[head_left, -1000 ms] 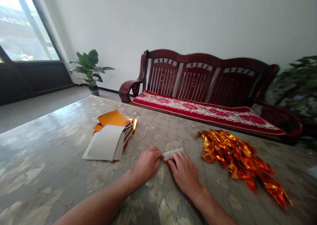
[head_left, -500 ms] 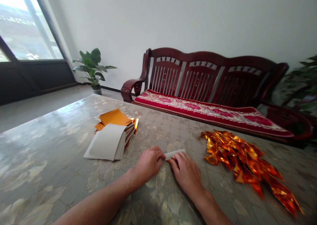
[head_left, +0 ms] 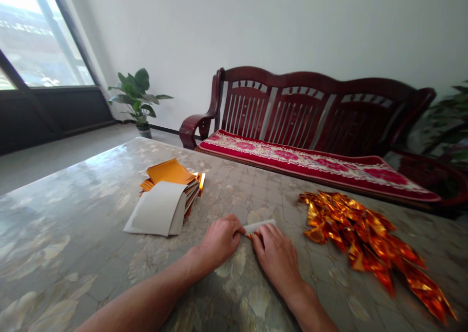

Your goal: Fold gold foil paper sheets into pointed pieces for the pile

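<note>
Two hands are set close together, the left hand (head_left: pixel 220 241) and right hand (head_left: pixel 277 260) with fingers clamped on a white paper strip (head_left: pixel 260 226), seemingly to steady it against the patterned tabletop (head_left: pixel 73 224).

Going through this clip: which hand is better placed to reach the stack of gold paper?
Left, probably: the left hand is closer to the stack, with nothing in between. The right hand lies on the far side of the strip that both hands are on, nearer the foil pile.

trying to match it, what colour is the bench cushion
The cushion is red with pink flowers on cream, best in head view.
</note>
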